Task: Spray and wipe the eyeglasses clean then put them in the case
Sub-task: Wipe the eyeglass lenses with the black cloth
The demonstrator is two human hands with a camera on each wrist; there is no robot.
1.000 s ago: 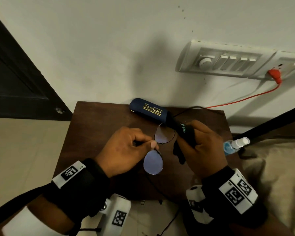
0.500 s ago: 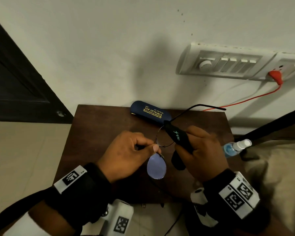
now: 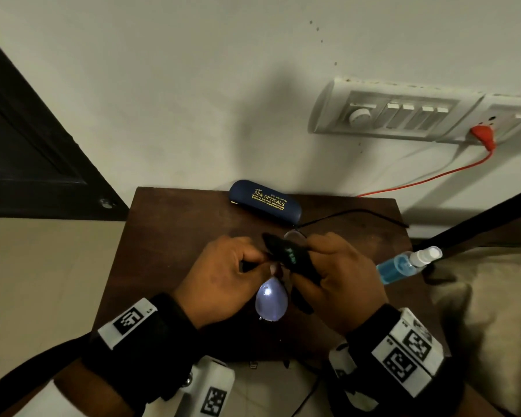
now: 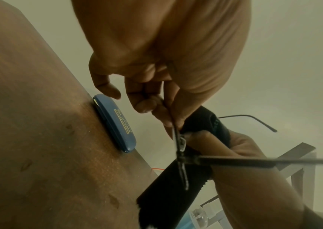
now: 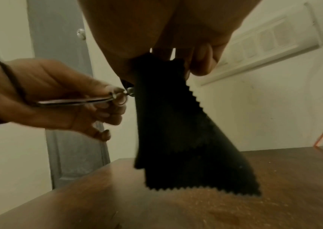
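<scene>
Eyeglasses [image 3: 270,300] pinched above table [image 3: 169,236] centre, case [image 3: 265,201] at back edge

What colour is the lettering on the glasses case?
Yellow-gold, on the dark blue case; the head view shows it best.

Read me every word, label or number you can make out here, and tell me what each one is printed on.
"SHA OPTICALS": gold print on the blue glasses case.
Smaller gold lines above and below it on the case: too small to read.
Green mark on the black cloth: too blurred to read.
Square black-and-white code tags on the wristbands: patterns, no words.
Spray bottle: no readable label.
</scene>
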